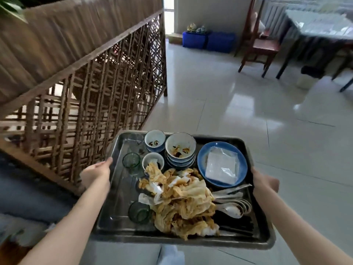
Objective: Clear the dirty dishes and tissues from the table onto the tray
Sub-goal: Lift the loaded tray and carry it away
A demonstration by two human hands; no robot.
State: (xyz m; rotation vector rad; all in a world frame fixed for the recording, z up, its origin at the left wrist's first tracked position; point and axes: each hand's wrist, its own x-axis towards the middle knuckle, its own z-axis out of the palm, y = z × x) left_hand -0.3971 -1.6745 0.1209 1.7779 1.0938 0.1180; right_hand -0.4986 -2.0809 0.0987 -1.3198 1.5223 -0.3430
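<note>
Your left hand [96, 172] and right hand [264, 181] clamp opposite edges of the metal tray [118, 192], keeping it level; stained tissues [183, 203] sit mid-tray, stacked bowls [180, 150] probably steady by its far edge.

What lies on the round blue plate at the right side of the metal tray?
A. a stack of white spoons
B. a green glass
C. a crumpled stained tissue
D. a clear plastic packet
D: a clear plastic packet lies flat on the round blue plate on the metal tray.
</note>
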